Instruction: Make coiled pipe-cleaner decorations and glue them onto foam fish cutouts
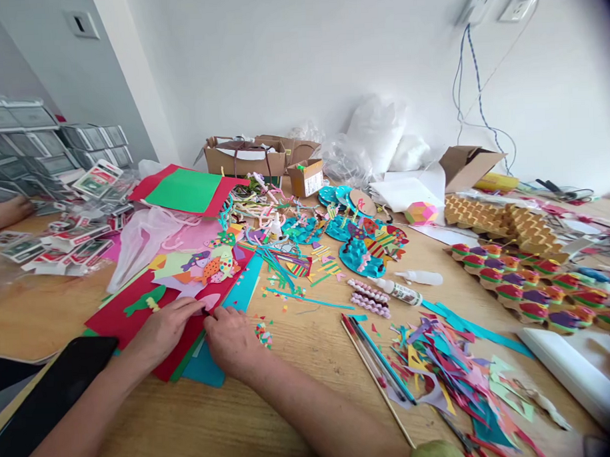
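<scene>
My left hand (169, 324) is closed at the fingertips on the edge of a small pink paper cutout (212, 300), which looks like a fish. Just beside it, my right hand (233, 337) has its fingers pinched together. A small dark thing shows at those fingertips, too little of it to name. Both hands rest over a stack of coloured paper with a red sheet (108, 321) on top and blue sheets (202, 367) below. A green paper fish (140, 299) lies left of my hands, and several decorated paper fish (219, 267) lie beyond them.
Paper scraps (460, 370), scissors (472, 442), pens (384, 359) and a glue bottle (400, 291) lie to the right. A black phone-like slab (55, 390) is beside my left forearm. Painted egg trays (517, 281) stand far right. Another person's hand (7, 211) is at far left.
</scene>
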{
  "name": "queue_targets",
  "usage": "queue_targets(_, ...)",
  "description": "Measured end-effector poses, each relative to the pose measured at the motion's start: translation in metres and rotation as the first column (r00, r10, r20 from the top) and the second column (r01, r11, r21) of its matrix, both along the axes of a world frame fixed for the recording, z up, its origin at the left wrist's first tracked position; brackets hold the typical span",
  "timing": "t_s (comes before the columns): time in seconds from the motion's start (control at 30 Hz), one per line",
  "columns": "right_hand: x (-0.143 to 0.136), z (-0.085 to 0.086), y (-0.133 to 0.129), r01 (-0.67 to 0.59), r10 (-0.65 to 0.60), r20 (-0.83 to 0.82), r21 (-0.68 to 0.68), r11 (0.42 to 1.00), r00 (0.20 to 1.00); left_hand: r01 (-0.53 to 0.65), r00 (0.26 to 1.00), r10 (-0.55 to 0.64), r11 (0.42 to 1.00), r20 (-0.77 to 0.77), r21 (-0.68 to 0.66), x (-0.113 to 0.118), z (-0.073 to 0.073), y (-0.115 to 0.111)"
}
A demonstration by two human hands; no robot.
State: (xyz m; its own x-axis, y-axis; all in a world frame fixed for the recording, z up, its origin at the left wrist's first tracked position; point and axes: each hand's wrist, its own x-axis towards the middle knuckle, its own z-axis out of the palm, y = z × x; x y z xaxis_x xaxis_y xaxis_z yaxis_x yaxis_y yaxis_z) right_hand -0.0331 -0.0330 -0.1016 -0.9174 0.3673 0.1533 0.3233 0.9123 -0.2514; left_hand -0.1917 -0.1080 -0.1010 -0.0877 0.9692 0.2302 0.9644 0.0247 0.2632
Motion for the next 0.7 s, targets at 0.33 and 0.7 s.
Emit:
queue_targets(0.33,0.0,-0.004,-0.001,0.005,-0.005,0.003,0.007,1.0,1.0,0.029,1.0,-0.028,0.998,-0.007,0.057,-0.008,-0.02,0.0)
queue_targets(0.7,0.0,0.001,-0.001,0.023,-0.023,0.014,-0.012,1.0,1.0,0.043,0.998,-0.045,0.999,0.055,0.031,-0.011,-0.018,0.005)
